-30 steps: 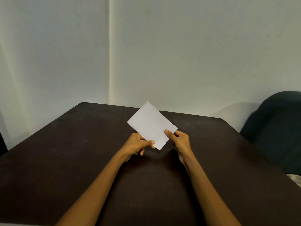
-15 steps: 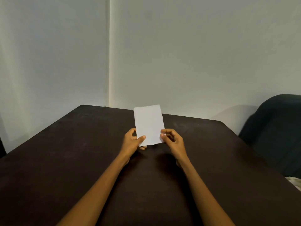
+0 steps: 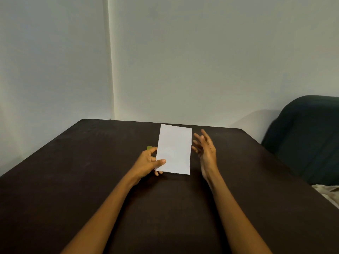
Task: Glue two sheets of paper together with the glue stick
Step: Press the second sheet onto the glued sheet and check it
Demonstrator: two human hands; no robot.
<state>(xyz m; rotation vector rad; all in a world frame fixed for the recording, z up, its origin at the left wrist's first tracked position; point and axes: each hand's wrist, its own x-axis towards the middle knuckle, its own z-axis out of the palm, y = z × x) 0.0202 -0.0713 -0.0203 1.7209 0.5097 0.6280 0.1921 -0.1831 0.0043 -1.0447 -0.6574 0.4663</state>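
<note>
Head view, only one camera.

No readable writing, brand or label anywhere. Paper [image 3: 173, 149] face is blank white.

Counts: one white rectangle of paper visible; can't tell if it is a single sheet or two stacked, edges line up as one. One small yellow-green object [image 3: 149, 147] peeking out just behind the left hand's index finger, at the paper's left edge; too little of it shows to say it is the glue stick. Two hands, two bare forearms.

Left hand [image 3: 146, 163]: fingers [image 3: 161, 161] curled round the paper's lower left edge, thumb on the front face, other fingers behind. Paper is held in portrait, roughly upright with a slight tilt, above the dark worktop [image 3: 73, 180], about mid-width and toward the far half. Bottom edge of the paper looks slightly ragged.

Right hand [image 3: 206, 151]: fingers straight and spread, palm facing left toward the paper, holding nothing. It sits just beside the paper's right edge; fingertips look close to it, but contact can't be confirmed, that hand is a bit blurred.

Rest: pale wall [image 3: 201, 61] with a vertical corner line behind the worktop. One dark upholstered chair back [image 3: 308, 140] at right. Bit of light cloth [image 3: 328, 193] at the right edge below it.
</note>
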